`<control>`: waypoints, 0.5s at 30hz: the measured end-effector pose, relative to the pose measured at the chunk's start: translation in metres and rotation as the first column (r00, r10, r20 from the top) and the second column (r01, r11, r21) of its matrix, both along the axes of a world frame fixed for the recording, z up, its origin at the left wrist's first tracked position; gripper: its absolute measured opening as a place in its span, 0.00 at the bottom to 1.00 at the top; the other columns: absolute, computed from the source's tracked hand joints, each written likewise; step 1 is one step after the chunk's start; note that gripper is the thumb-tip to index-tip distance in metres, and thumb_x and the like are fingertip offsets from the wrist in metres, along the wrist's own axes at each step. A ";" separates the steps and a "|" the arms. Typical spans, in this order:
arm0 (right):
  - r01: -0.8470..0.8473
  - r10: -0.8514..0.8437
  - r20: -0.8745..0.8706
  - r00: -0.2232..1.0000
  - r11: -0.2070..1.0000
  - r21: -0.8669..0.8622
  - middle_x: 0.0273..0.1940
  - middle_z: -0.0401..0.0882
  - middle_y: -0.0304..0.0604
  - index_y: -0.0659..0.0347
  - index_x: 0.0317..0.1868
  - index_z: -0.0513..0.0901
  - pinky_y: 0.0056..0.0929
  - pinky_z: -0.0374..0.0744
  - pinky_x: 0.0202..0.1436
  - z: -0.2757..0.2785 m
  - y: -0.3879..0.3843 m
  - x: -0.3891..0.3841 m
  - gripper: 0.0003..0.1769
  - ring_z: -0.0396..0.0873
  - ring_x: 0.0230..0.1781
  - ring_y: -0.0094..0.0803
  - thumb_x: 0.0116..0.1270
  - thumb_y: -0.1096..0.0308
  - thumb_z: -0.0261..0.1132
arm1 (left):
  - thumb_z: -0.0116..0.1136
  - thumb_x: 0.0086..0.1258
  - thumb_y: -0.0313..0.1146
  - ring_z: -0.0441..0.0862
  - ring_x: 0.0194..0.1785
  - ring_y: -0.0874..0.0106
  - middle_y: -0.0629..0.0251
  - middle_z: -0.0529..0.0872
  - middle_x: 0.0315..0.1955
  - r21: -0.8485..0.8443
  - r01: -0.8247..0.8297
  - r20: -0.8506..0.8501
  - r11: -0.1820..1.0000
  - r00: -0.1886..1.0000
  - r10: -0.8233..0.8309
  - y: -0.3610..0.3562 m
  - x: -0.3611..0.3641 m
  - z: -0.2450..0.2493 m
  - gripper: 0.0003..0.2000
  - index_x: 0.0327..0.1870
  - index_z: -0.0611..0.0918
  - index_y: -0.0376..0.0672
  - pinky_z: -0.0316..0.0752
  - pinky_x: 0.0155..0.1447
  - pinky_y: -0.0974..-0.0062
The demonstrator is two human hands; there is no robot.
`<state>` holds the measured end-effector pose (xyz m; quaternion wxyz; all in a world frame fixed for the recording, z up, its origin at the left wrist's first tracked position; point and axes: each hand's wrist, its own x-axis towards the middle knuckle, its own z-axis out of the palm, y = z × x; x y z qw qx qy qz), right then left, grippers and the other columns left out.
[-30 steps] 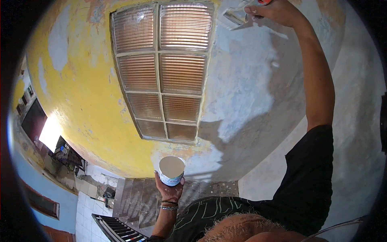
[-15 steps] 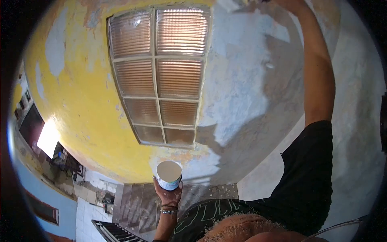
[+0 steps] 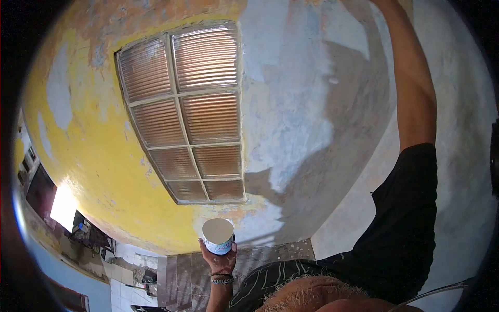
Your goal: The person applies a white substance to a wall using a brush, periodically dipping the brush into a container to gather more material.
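My left hand [image 3: 221,262] grips a white plastic tub [image 3: 218,246] with a blue printed label from below and the side, low in front of the wall. A smooth, pale beige surface shows at the tub's open top. My right arm [image 3: 410,83] is raised along the right side, and its hand lies past the top edge of the view. Near that arm is the patchy grey-white part of the wall [image 3: 296,119], where my arm's shadow falls.
A window [image 3: 181,96] with ribbed panes is set in the wall. Peeling yellow paint [image 3: 99,151] covers the wall's left part. A pale side wall [image 3: 457,156] meets it at the right. Brown floor tiles [image 3: 179,275] lie below, with a bright light [image 3: 63,207] at far left.
The view has shifted, so the window sits lower and further left. My right hand, at the top edge before with a pale flat thing near it, has passed out of view. My left hand keeps the tub.
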<state>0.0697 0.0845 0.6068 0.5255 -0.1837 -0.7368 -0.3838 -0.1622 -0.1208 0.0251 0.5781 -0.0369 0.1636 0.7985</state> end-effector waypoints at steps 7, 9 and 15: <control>0.128 -0.220 0.434 0.874 0.965 0.230 0.39 0.79 0.42 0.59 0.41 0.81 0.32 0.78 0.40 -0.123 0.050 0.041 0.11 0.79 0.34 0.40 0.57 0.66 0.64 | 0.46 0.61 0.63 0.78 0.44 0.60 0.60 0.78 0.45 0.041 0.005 -0.036 0.999 0.999 -0.003 0.006 0.002 -0.008 0.30 0.55 0.72 0.49 0.80 0.35 0.70; 0.226 -0.287 0.474 0.832 0.957 0.182 0.41 0.79 0.40 0.60 0.41 0.81 0.30 0.79 0.41 -0.148 0.028 0.049 0.11 0.80 0.35 0.39 0.57 0.66 0.65 | 0.46 0.61 0.63 0.78 0.44 0.60 0.59 0.78 0.45 0.034 0.017 -0.021 0.999 1.000 -0.016 0.007 0.004 -0.005 0.30 0.55 0.72 0.48 0.80 0.35 0.70; 0.143 -0.081 0.385 0.919 0.980 -0.136 0.39 0.80 0.42 0.59 0.42 0.81 0.33 0.77 0.46 -0.115 0.042 0.078 0.13 0.79 0.38 0.41 0.59 0.63 0.65 | 0.46 0.60 0.62 0.78 0.44 0.60 0.59 0.78 0.45 0.026 0.032 0.000 0.999 1.000 -0.032 0.013 0.013 0.000 0.30 0.55 0.72 0.48 0.80 0.32 0.71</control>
